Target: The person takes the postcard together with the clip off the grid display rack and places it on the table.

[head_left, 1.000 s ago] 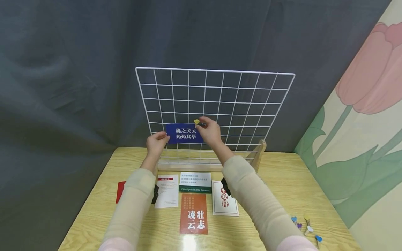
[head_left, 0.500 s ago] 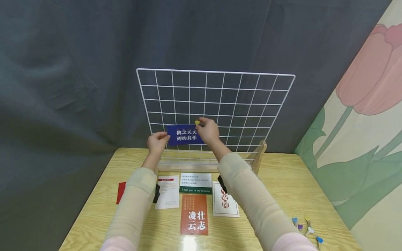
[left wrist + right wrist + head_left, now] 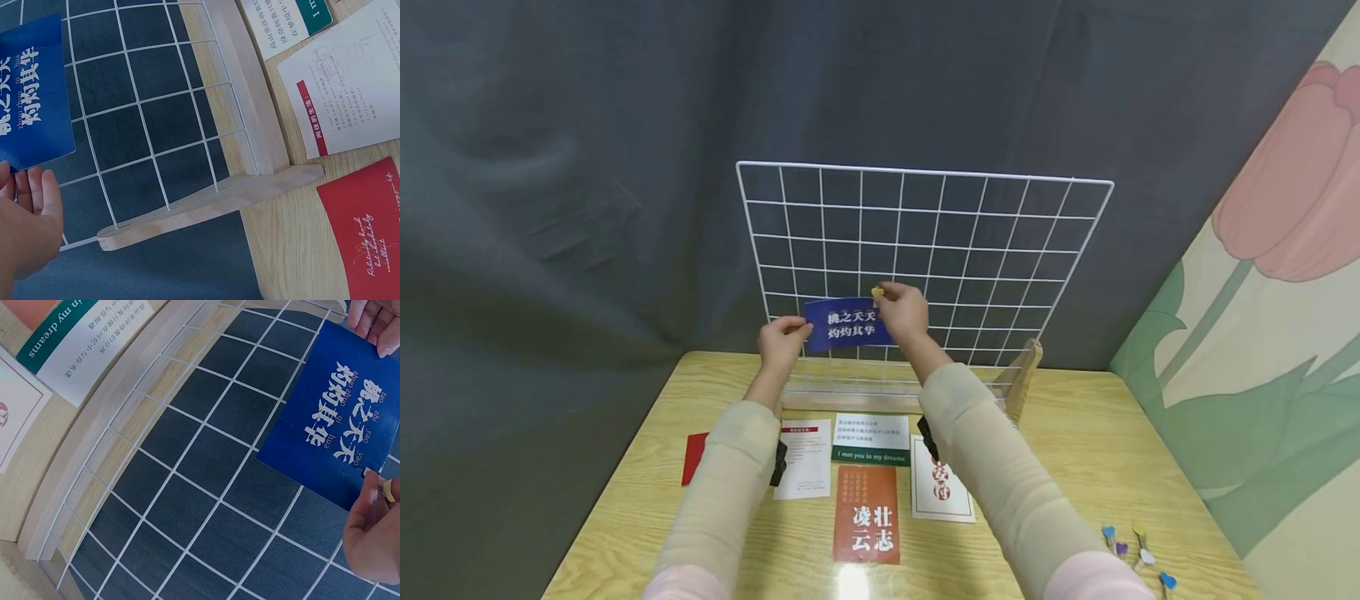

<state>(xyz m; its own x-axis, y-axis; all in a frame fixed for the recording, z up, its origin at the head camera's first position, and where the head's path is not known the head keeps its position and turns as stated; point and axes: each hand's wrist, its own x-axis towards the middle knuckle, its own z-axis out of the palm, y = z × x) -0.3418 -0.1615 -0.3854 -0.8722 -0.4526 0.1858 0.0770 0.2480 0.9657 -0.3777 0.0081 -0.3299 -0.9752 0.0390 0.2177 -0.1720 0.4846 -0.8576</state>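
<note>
A blue card with white characters (image 3: pixel 848 323) lies upright against the white wire grid (image 3: pixel 976 213), in its lower middle part. At the card's left edge my left hand (image 3: pixel 782 342) pinches it between thumb and fingers. My right hand (image 3: pixel 905 314) pinches a clothespin with a yellow heart (image 3: pixel 877 292) at the card's top edge, and covers the card's right part in the head view. In the right wrist view the clothespin (image 3: pixel 389 489) sits on the card's edge beside a grid wire; most of it is hidden by the fingers.
Flat on the wooden table (image 3: pixel 1075 450) lie a red card (image 3: pixel 693 457), a white card (image 3: pixel 805 467), a white-and-green card (image 3: pixel 871 437), an orange card (image 3: pixel 867 517) and a bordered card (image 3: pixel 951 496). Several heart clothespins (image 3: pixel 1144 557) lie at right. Wooden feet (image 3: pixel 1024 379) hold the grid.
The whole head view has shifted slightly, so everything sits a little further right. Both hands keep their grip on the card and the clothespin, with little other visible motion.
</note>
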